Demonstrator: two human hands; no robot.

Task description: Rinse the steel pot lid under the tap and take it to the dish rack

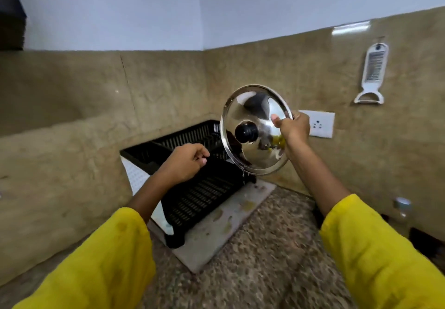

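Note:
My right hand (pixel 292 125) grips the right rim of the steel pot lid (pixel 252 116), thumb on its shiny top. The lid stands almost on edge in the air, its black knob (pixel 246 131) facing me, and water drips from its lower rim. It hangs above the right end of the black plastic dish rack (pixel 204 195), which sits in the counter's corner. My left hand (pixel 186 163) hovers over the rack's middle with its fingers curled in and nothing in it. No tap is in view.
The rack stands on a white mat (pixel 216 234) on the speckled granite counter (pixel 265 272). Tan tiled walls close the corner behind it. A white wall socket (pixel 321 124) is right behind my right hand, and a white grater-peeler (pixel 373 72) hangs higher up.

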